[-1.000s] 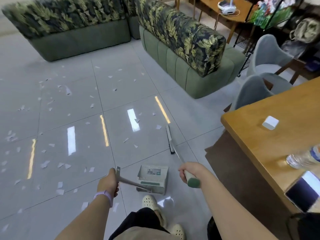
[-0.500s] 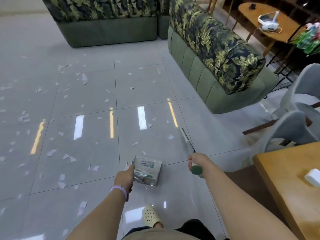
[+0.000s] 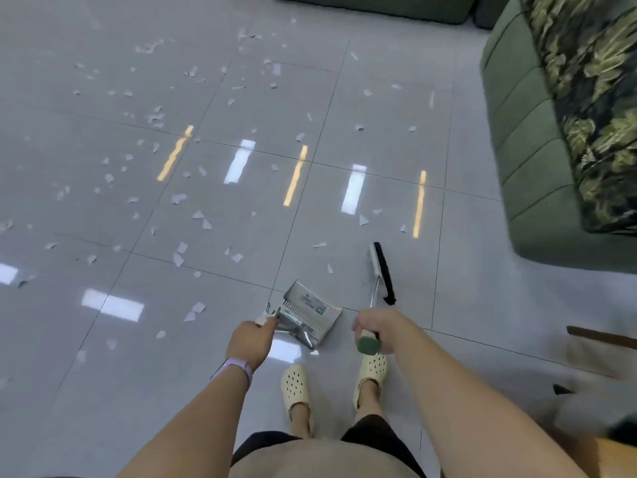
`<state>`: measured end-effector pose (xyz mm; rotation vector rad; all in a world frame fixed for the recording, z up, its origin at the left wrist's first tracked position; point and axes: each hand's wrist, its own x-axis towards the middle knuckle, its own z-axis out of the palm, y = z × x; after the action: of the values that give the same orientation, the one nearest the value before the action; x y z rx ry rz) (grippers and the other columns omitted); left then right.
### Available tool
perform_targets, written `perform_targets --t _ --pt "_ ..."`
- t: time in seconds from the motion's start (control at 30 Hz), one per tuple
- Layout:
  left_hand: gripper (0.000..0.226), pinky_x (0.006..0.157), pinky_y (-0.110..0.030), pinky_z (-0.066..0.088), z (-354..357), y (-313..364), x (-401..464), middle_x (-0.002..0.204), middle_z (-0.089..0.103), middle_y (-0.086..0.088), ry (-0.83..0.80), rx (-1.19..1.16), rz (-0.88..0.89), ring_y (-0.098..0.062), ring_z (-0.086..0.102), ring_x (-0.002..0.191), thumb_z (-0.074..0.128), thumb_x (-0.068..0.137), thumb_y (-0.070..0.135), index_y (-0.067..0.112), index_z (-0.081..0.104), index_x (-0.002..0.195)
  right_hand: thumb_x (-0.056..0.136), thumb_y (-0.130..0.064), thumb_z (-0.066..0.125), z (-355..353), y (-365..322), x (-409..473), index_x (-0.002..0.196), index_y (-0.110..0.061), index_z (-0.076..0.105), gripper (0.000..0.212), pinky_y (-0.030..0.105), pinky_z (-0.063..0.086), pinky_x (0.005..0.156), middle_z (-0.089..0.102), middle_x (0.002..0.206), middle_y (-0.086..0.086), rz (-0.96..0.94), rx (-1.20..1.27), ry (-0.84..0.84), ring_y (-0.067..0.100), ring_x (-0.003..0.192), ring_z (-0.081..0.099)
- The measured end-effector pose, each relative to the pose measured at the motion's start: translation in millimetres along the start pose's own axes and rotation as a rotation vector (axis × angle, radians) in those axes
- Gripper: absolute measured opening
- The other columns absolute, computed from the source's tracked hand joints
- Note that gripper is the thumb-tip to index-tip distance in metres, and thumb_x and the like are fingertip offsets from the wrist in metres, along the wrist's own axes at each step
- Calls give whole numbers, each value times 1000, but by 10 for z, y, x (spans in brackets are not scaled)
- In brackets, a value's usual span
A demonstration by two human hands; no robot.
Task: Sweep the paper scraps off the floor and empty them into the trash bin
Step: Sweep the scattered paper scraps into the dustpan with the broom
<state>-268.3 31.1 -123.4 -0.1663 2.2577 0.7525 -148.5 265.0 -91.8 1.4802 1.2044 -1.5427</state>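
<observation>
Sweeping is about to start: the left hand [image 3: 251, 343] grips the dustpan [image 3: 307, 313] handle, the right hand [image 3: 374, 327] grips the broom [image 3: 379, 270]; next, brush the nearby scraps [image 3: 179, 255] into the pan.

Single head view, high, tilted steeply down, facing forward over floor [image 3: 379, 208].

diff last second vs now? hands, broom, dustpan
The view tipped down and swung left: the wooden table is gone from view, and the green sofa now sits at the right edge. The person stepped forward among the white paper scraps. Unchanged: left hand grips the metal dustpan handle, right hand grips the green-capped broom; scraps unswept.
</observation>
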Motion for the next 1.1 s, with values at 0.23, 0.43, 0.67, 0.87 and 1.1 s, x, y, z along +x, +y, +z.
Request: perform_targets --t 0.23,0.43,0.67,0.87,1.1 --pt "44 58 -31 34 344 65 -193 61 48 -4 64 -69 -110 -22 44 59 57 93 42 10 50 64 87 3 52 -134 -497 211 78 -8 46 16 22 40 35 46 50 2 95 -45 -342 9 35 44" --pt "47 58 -32 40 483 345 -280 58 51 -4 133 -144 -151 -26 47 57 58 89 50 10 56 64 97 -2 47 -836 -698 135 59 -3 54 39 16 30 27 33 46 -3 119 222 -454 5 30 32" --pt "49 57 -34 45 786 1022 -236 59 51 -6 138 -114 -65 -26 47 56 57 89 52 11 52 64 94 -1 48 -1669 -686 -80 74 -13 40 25 14 26 29 32 44 -1 25 313 -244 8 29 28" --pt "61 59 -33 45 1074 1608 -109 62 60 -9 134 0 42 -26 56 62 46 102 50 7 60 62 79 -15 70 -2407 -432 -124 105 -4 55 32 23 37 42 44 52 3 -92 262 26 13 41 38" --pt "65 54 -30 35 1209 1904 134 59 58 -10 165 -9 54 -26 53 58 45 103 48 8 53 53 87 -6 53 -2911 -408 59 101 -5 50 14 18 32 38 40 46 2 -30 242 226 14 34 36"
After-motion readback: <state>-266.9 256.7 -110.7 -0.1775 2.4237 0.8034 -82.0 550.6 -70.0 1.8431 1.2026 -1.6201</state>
